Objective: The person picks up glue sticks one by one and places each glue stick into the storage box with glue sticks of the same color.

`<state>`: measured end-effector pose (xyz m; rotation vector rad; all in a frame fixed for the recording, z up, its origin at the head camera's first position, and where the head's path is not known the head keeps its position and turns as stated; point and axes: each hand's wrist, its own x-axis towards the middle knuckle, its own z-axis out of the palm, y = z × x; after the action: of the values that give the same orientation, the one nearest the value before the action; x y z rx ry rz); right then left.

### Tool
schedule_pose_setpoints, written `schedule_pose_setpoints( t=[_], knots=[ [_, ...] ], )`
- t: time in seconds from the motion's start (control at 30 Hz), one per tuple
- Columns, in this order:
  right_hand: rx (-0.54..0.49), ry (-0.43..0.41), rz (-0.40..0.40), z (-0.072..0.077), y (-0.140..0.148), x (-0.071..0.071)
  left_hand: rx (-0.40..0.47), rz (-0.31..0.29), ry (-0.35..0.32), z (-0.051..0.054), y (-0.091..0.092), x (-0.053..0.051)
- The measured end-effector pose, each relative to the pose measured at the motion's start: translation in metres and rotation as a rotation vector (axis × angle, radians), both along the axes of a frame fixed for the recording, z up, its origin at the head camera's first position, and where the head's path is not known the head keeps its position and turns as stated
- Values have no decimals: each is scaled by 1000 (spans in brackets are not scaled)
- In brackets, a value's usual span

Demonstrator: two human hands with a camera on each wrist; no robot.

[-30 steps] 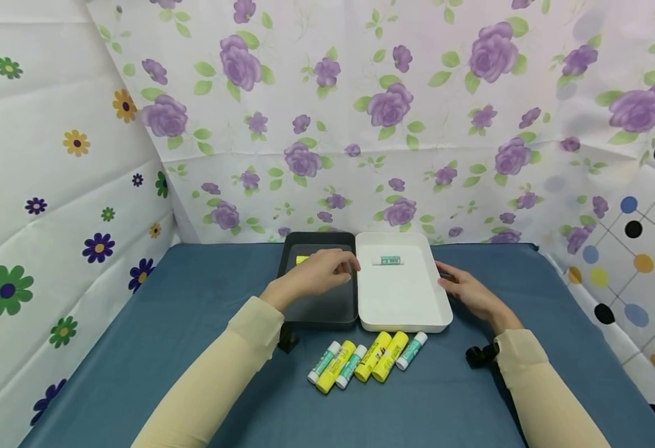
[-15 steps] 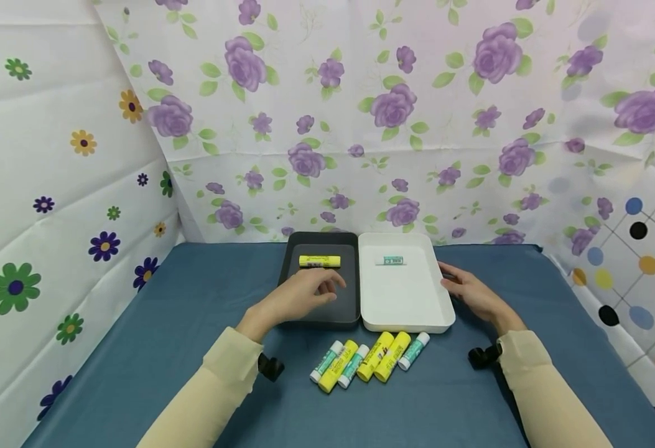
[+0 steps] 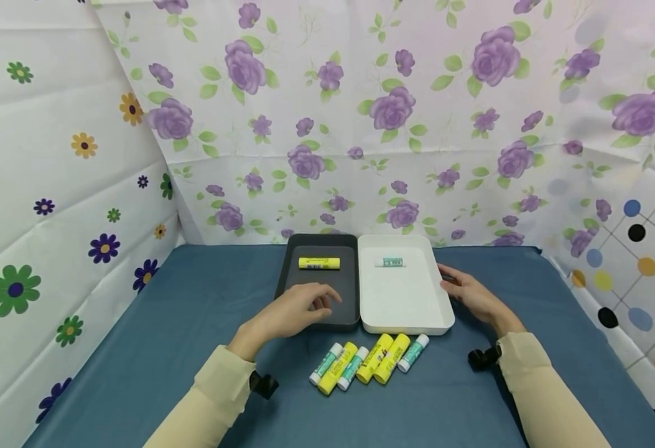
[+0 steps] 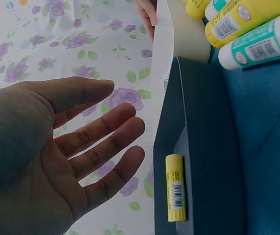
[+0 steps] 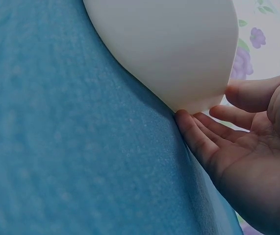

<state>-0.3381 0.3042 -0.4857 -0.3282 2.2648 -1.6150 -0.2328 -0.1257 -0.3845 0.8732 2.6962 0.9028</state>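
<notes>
Trouble could come first from round shape: three yellow tubes (image 3: 374,358) and three teal-and-white tubes (image 3: 413,353), which look like glue sticks, lie slanted and close together on the blue cloth (image 3: 137,348), just in front of the trays. If one is taken carelessly, its neighbours could probably be pushed and roll. The left sleeve (image 3: 223,382) could also brush them, should the arm pass too low.

The left hand (image 3: 296,308) holds nothing; it hangs above the near part of the dark tray (image 3: 347,280), its fingers apart and softly bent. In this tray, near the far end, one single yellow tube (image 3: 319,263) lies crosswise. The right hand (image 3: 475,297) touches the outer side of the white tray (image 3: 405,305) with thumb and fingertips, rather straight, not wrapped around it. Too strong a push there could shift this tray against the dark one, and the single teal tube (image 3: 390,262) inside could then roll.

Both trays are shallow, with rounded corners, and look like smooth, rigid material, perhaps plastic. The cloth appears matt and finely woven. The tubes are plain cylinders with printed labels; the teal ones have white ends.
</notes>
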Motion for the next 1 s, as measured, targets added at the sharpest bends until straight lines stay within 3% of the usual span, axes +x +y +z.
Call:
schedule_pose_setpoints(
  t=[0.6, 0.8, 1.0],
  knots=[
    [-6, 5, -1, 0, 0, 2, -2, -20, -49, -18, -7, 17],
    [-5, 7, 0, 1, 0, 2, -12, -24, -62, -17, -10, 21],
    [-13, 13, 5, -1, 1, 2, -31, -45, -124, -17, -12, 26]
  ],
)
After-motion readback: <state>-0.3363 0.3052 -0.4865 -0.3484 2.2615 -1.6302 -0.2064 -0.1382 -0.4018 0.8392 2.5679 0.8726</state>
